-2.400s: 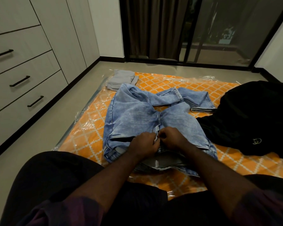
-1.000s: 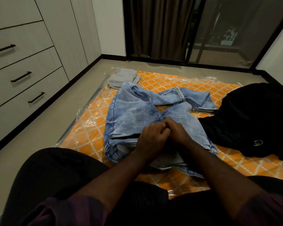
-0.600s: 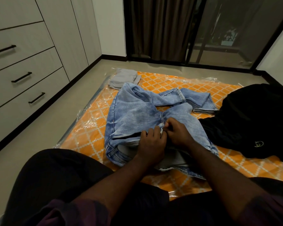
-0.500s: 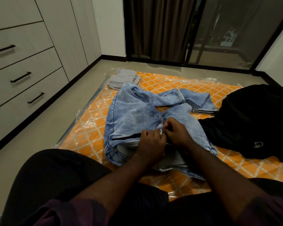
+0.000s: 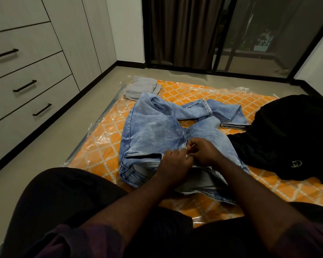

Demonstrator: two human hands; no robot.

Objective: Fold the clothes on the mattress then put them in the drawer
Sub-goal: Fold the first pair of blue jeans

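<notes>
Light blue jeans (image 5: 153, 133) lie spread on the orange patterned mattress (image 5: 104, 138), waist toward me and legs crossed at the far end. My left hand (image 5: 172, 164) and my right hand (image 5: 203, 151) meet at the fly, both pinching the denim at the zipper area. A black garment (image 5: 287, 135) with a small logo lies to the right, partly over the jeans. A folded grey garment (image 5: 141, 87) rests at the mattress's far left corner. Closed drawers (image 5: 24, 86) with black handles fill the left wall.
The mattress is wrapped in clear plastic and lies on a beige floor (image 5: 45, 146). Dark curtains (image 5: 177, 28) and a glass sliding door (image 5: 259, 34) stand at the back. My knees in dark trousers (image 5: 63, 198) fill the near foreground.
Both hands stay at the jeans' fly, shifting slightly up and down along it. The jeans and other clothes have not moved.
</notes>
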